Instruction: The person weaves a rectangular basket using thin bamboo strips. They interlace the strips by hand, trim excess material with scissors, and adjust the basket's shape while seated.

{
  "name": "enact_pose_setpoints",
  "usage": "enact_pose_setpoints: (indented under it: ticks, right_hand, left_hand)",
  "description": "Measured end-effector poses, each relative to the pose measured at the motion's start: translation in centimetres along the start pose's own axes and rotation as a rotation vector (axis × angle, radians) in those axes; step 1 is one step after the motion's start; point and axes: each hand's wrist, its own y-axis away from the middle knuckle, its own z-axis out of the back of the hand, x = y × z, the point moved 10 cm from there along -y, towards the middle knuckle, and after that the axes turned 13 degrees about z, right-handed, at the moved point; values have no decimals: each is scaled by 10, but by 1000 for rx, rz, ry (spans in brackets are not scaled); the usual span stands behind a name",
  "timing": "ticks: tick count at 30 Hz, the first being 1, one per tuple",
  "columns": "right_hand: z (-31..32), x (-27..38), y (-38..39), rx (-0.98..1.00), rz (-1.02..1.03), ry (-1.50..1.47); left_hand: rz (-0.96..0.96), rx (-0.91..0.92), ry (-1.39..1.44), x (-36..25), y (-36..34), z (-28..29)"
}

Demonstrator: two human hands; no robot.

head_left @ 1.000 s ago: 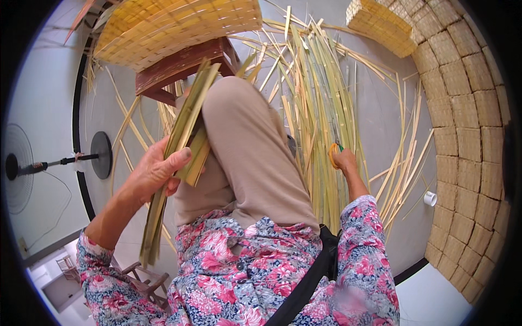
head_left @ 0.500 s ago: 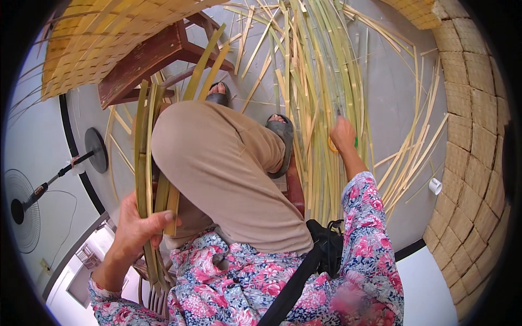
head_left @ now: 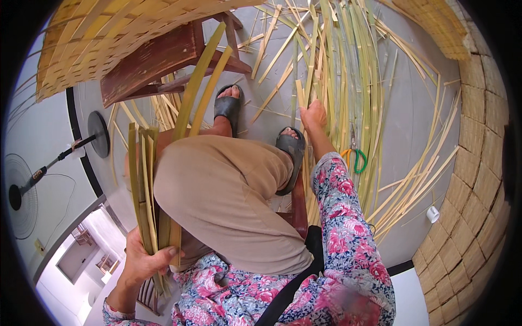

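My left hand (head_left: 145,259) is closed round a bundle of flat bamboo strips (head_left: 142,190), which stands upright beside my raised knee. Two longer strips (head_left: 202,81) rise past the knee at a slant. My right hand (head_left: 314,115) reaches down to the long pile of green and yellow bamboo strips (head_left: 340,70) on the floor. Its fingers are curled closed over strips at the pile's left side; the fingertips are partly hidden. Scissors (head_left: 356,156) with orange and green handles lie on the pile, to the right of that forearm.
A woven bamboo panel (head_left: 130,43) overhangs a reddish wooden bench (head_left: 152,62) at upper left. Stacked woven panels (head_left: 478,119) line the right side. Loose strips (head_left: 421,179) and a white cup-like object (head_left: 432,214) lie at right. A standing fan (head_left: 22,195) is at far left.
My right hand has let go of the scissors and moved left onto the strips. The scissors stay on the pile. My left hand still holds its bundle. The view has shifted slightly.
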Motion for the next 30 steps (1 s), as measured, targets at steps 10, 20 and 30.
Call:
enact_pose_setpoints:
  ticks: [10, 20, 30]
  right_hand:
    - [11, -3, -19, -176, 232, -60]
    - [106, -78, 48, -103, -77, -848]
    - [344, 38, 228, -573, 610, -841]
  left_hand:
    - [-113, 146, -1, 21, -15, 5]
    - [-348, 241, 31, 2, -33, 15]
    - [-584, 462, 72, 12, -33, 37]
